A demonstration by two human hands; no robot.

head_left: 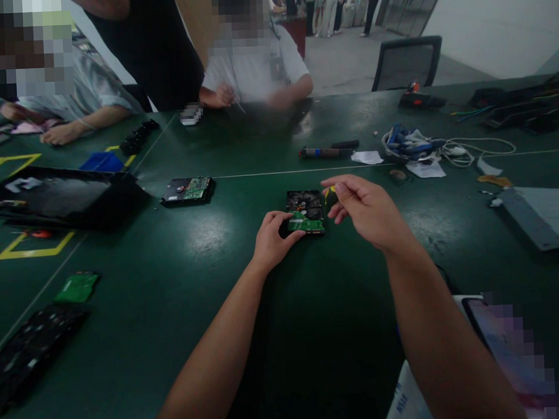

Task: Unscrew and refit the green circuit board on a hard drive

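A hard drive (306, 211) lies circuit side up on the green table (208, 280), its green board facing me. My left hand (274, 239) grips the drive's near left corner, fingers curled over its edge. My right hand (365, 210) hovers just right of the drive with fingers pinched on a small yellow-handled tool (329, 191), whose tip points down at the drive's right edge.
A second hard drive (187, 190) lies to the left, beside a black tray (56, 197). A loose green board (77, 287) and black parts (26, 353) sit near left. Cables (425, 146) and a dark tool (326, 151) lie beyond. Other people sit across the table.
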